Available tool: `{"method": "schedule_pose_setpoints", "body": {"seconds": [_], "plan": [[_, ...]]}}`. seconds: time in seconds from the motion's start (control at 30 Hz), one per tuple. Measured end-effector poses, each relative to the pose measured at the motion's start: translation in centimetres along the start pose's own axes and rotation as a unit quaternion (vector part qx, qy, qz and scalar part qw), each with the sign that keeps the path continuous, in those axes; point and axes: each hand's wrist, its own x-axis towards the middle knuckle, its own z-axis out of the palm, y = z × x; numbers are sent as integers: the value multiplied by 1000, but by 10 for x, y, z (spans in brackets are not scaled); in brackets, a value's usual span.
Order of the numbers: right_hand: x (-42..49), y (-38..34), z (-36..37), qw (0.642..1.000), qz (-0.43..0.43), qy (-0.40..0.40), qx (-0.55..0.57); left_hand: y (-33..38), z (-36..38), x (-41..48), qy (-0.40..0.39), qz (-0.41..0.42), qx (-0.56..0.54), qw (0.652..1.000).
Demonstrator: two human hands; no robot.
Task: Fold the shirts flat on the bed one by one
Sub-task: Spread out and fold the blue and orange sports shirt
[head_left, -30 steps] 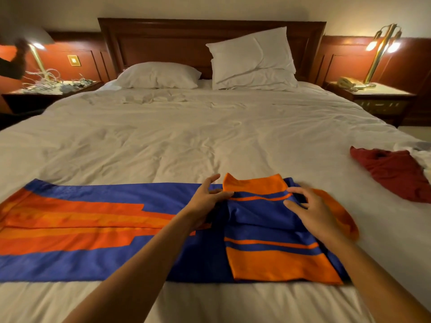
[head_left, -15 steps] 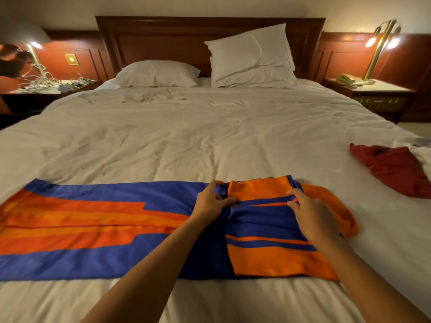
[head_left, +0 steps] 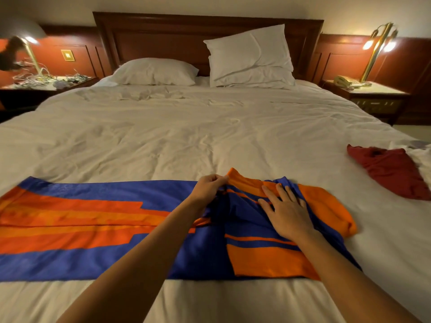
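On rumpled bed (head_left: 210, 136), left hand (head_left: 207, 188) pinches silky striped shirt (head_left: 93, 217); right hand (head_left: 286, 213) presses flat.

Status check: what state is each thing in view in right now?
Blue-and-orange striped shirt: lying flat, right end folded over.
Left hand: pinches the shirt's orange edge.
Right hand: open, pressing the fold flat.
Dark red garment: crumpled, unfolded.
Brass double-headed bedside lamp: lit.

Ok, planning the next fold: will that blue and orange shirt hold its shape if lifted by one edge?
Probably not: where the left hand pinches the blue and orange shirt, the edge peaks and sags. It looks thin with a slight sheen, so likely light and somewhat slippery. It bunches beside the flat right hand, so a push would probably wrinkle it.
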Motion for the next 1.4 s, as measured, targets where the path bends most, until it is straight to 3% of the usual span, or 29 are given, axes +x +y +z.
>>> {"method": "schedule_pose_setpoints", "body": {"seconds": [0.23,0.43,0.63,0.7,0.83,0.93,1.1,1.27,1.4], "plan": [[2,5,5,999,25,18,17,17,-13,-6,-183,-96,100,973],[2,9,3,998,32,-8,47,-5,-38,-14,-119,-54,144,981],[19,11,-17,968,104,107,201,-13,-38,-15,-71,20,142,987],[31,11,-25,951,130,101,260,-12,-34,-13,-61,52,184,980],[42,16,-28,963,120,84,228,-13,-16,-9,-37,120,311,942],[44,24,-28,959,102,127,230,-18,-5,-7,-31,123,336,933],[44,42,-37,946,85,206,233,-19,-9,-5,22,120,251,960],[45,49,-40,951,72,208,218,-13,-31,5,32,35,162,986],[47,33,-37,942,71,180,273,-3,-14,24,55,43,149,986]]}}
